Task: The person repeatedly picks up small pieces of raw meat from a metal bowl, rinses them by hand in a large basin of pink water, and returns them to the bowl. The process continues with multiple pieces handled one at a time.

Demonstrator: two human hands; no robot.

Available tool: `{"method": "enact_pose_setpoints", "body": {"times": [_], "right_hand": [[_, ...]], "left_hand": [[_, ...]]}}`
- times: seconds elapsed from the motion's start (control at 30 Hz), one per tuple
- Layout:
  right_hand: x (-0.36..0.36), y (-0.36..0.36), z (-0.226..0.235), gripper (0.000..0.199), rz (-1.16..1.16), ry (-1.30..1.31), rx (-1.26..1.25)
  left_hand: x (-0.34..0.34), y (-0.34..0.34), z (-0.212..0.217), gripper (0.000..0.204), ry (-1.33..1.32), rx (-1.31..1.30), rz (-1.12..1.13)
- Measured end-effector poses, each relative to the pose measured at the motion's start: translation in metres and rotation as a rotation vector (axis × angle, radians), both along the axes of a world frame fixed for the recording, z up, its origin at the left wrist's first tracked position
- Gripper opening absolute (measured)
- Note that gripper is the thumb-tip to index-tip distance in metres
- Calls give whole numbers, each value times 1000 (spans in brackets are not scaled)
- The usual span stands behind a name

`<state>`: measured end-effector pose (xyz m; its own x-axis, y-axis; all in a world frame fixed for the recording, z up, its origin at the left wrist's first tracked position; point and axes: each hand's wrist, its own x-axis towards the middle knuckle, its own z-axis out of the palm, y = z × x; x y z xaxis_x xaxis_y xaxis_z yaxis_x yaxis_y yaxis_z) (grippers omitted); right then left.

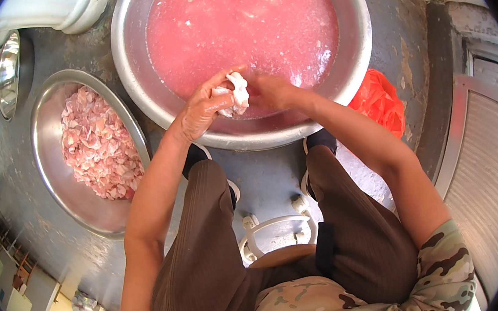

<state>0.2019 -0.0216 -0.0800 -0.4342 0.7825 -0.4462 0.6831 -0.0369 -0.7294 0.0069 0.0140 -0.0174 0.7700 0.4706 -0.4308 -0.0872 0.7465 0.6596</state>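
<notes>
My left hand [201, 110] is closed on a small, whitish piece of raw meat [238, 90], its fingers curled round it. Close beside it on the right is my right hand [276, 93], over the near part of the large metal basin [363, 32]; its fingers are blurred and partly hidden, so their hold is unclear. Cloudy pink water [240, 27] with pale bits floating in it fills much of the basin. To the left, a steel bowl [48, 160] holds a heap of pale pink raw meat pieces [97, 142].
A red plastic bag [380, 103] lies against the basin's right side. Another shiny metal bowl [9, 75] is at the far left. A white tub [76, 12] stands at the back left. Between my legs shows a white stool frame [278, 221]. A ribbed metal door [484, 171] is at the right.
</notes>
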Motion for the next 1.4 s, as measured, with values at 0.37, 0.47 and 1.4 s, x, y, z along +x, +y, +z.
{"method": "enact_pose_setpoints", "body": {"times": [0.37, 0.47, 1.4], "right_hand": [[7, -5, -1, 28, 223, 13, -183], [24, -2, 7, 26, 74, 124, -367], [2, -3, 59, 26, -625, 877, -201]], "left_hand": [[-3, 1, 0, 48, -76, -69, 67], [-4, 3, -2, 43, -106, -161, 95], [3, 0, -12, 26, 311, 93, 70]]}}
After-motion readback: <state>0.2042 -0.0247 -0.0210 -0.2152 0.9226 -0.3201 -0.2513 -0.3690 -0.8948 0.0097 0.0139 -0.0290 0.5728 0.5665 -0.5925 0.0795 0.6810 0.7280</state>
